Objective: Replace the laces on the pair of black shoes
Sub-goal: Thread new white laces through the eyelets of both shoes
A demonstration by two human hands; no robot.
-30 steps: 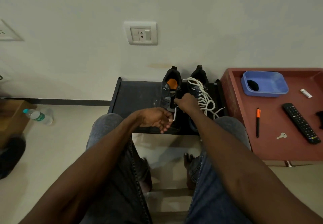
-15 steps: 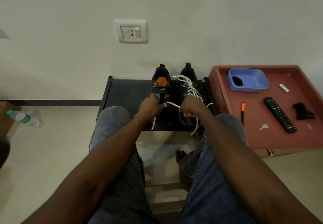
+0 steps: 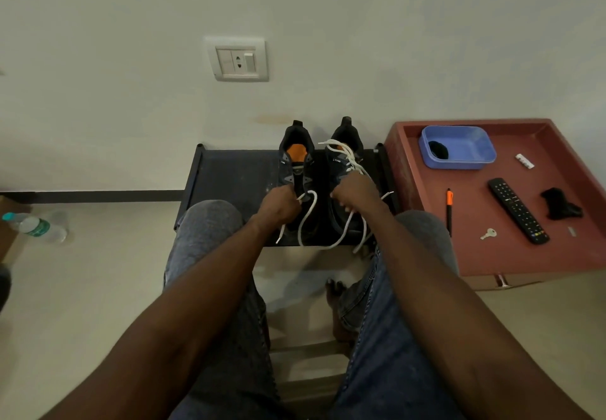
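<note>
Two black shoes stand side by side on a low black table (image 3: pixel 236 173), heels toward the wall. The left shoe (image 3: pixel 295 160) has an orange insole and bare upper eyelets. The right shoe (image 3: pixel 342 157) carries a bunch of white lace on top. A loose white lace (image 3: pixel 308 219) loops down over the table's front edge between my hands. My left hand (image 3: pixel 278 206) pinches one end of it at the left shoe's toe. My right hand (image 3: pixel 355 191) grips the lace over the right shoe's toe.
A red tray table (image 3: pixel 492 255) at right holds a blue tub (image 3: pixel 459 149), a remote (image 3: pixel 518 211), an orange pen (image 3: pixel 449 209), a key (image 3: pixel 488 233) and a black lump (image 3: pixel 560 204). A water bottle (image 3: pixel 36 226) lies on the floor at left. My knees flank the black table.
My left hand moved from beside the table's front edge up to the left shoe's toe. The lace now hangs in a slack loop between my hands. The view shifted right.
</note>
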